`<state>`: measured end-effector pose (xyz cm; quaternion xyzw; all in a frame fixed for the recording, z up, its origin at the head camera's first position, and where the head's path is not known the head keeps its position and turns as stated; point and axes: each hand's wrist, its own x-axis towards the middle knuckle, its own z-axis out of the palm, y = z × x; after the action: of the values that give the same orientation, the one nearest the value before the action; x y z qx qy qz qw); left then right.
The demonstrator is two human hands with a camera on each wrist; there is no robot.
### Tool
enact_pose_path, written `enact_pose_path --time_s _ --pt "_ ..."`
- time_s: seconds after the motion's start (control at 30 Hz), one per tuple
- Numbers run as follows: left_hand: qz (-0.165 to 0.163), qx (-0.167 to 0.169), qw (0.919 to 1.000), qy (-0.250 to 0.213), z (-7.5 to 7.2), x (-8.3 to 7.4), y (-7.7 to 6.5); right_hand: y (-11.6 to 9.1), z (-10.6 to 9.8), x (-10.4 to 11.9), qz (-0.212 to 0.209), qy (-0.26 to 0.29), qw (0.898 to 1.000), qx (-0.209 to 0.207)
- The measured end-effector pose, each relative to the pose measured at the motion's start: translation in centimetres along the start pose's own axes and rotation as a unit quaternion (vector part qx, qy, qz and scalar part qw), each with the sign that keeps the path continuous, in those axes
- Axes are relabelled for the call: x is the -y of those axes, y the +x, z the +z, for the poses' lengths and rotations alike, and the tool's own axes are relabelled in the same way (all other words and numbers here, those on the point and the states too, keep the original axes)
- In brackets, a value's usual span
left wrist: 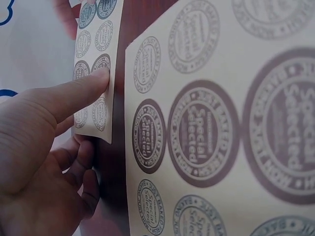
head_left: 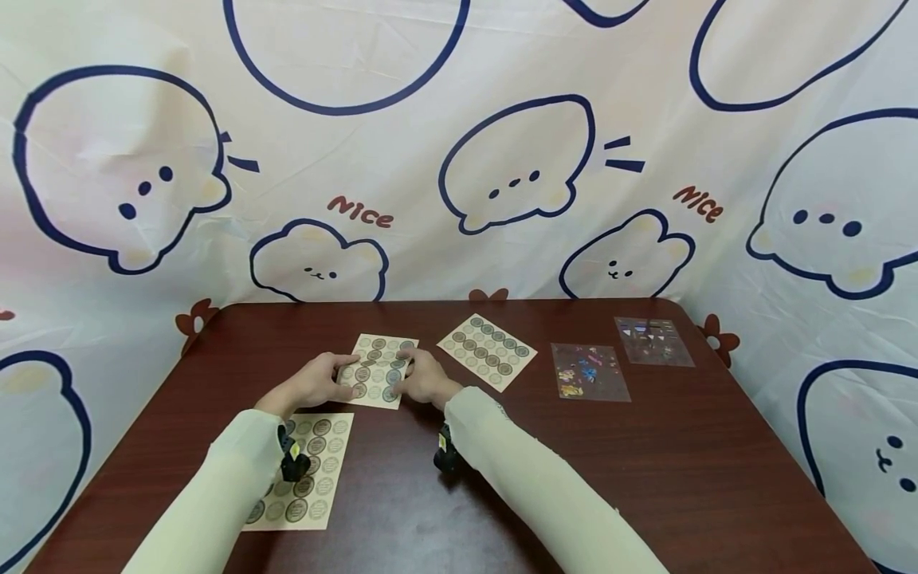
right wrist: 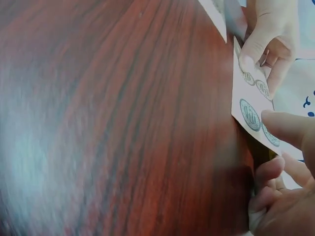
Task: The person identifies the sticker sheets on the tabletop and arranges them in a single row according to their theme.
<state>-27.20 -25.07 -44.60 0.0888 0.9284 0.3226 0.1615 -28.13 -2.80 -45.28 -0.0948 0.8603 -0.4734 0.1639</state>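
Between both hands is a cream sheet of round stickers [head_left: 375, 371], printed in rows of dark and pale circles. My left hand [head_left: 313, 383] pinches its left edge; in the left wrist view the thumb [left wrist: 81, 96] lies on the printed face with fingers underneath. On the right edge my right hand [head_left: 428, 379] pinches the same sheet, thumb on top and curled fingers below, as the right wrist view shows. A second sticker sheet [head_left: 326, 478] lies under the left forearm, partly covered by the sleeve. Its circles read "Special Selected" in the left wrist view.
Another sticker sheet [head_left: 488, 351] lies angled just right of the hands. Farther right are two clear packets, one with colourful small pieces [head_left: 590, 373], one with pale shiny pieces [head_left: 654, 343]. The brown wooden table [head_left: 574, 478] meets a patterned cloth [head_left: 416, 159] behind.
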Motion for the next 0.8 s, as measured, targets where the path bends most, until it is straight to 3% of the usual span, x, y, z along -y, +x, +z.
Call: enact_pose_path --time_s 0.27,0.5,0.73,0.8 --pt "-0.021 -0.011 0.9997 -0.011 0.1 -0.1 -0.2 0.1 0.1 -0.2 -0.006 0.074 0.997 -0.004" --pt "-0.004 -0.033 0.9993 -0.015 0.4 -0.2 -0.2 0.5 -0.6 -1.0 -0.003 0.097 0.995 -0.009" --pt "0.02 -0.039 0.9981 -0.044 0.2 0.0 -0.3 0.9 -1.0 -1.1 0.015 0.201 0.979 0.033" --pt "0.023 -0.043 0.9973 -0.056 0.1 0.1 -0.3 0.8 -1.2 -1.1 0.012 0.209 0.977 0.041"
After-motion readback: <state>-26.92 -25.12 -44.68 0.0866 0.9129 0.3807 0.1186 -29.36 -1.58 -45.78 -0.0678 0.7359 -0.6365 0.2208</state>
